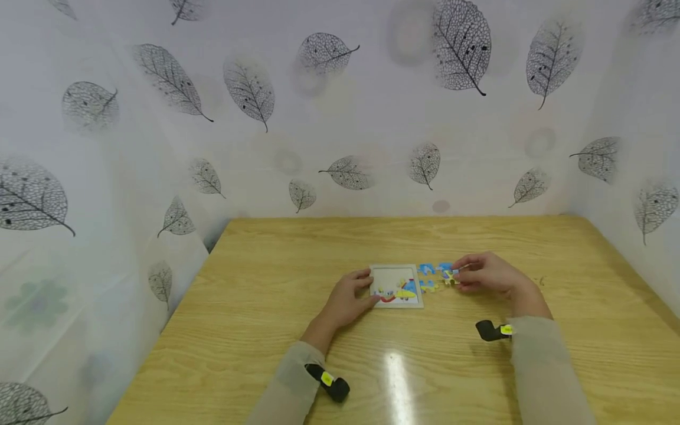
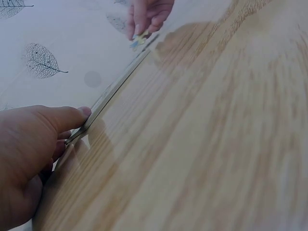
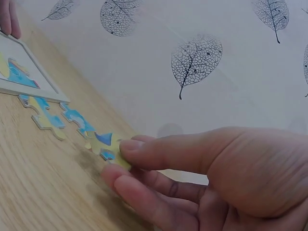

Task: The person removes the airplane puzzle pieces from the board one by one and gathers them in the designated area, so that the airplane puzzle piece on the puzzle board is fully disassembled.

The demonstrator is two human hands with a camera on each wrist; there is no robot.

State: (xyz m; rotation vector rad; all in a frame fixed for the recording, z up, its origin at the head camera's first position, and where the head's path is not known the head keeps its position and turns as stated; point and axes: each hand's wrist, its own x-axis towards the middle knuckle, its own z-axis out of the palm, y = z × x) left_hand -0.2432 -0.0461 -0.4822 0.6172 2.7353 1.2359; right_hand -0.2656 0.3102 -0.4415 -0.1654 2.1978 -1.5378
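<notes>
Person sits at a light wooden table inside a booth of white sheeting printed with black leaf skeletons. The left hand rests at the near-left edge of a small square white-framed puzzle tray, thumb on the rim and fingers curled against its side, so it grips the frame to steady it; the left wrist view shows the thumb lying along the thin edge of the tray. Tray already carries a few coloured pieces low in its bed, mostly red, yellow and blue. Just right of the tray lies a loose cluster of blue-and-yellow cardboard jigsaw pieces, flat on the wood, some touching each other. The right hand is at the far-right end of that cluster and pinches one yellow-and-blue jigsaw piece between thumb and forefinger, its edge close to or on the table; cannot tell if it is fully lifted. To do this step well, I'd judge: keep the pinch on the piece's edges so the picture side stays visible, lift clear of the neighbours so they don't scatter, keep the tray pinned flat with the left hand, match colour and tab shape to the gap before lowering, then press flat with a fingertip, not force. Risk is the tray sliding on the glossy wood.
</notes>
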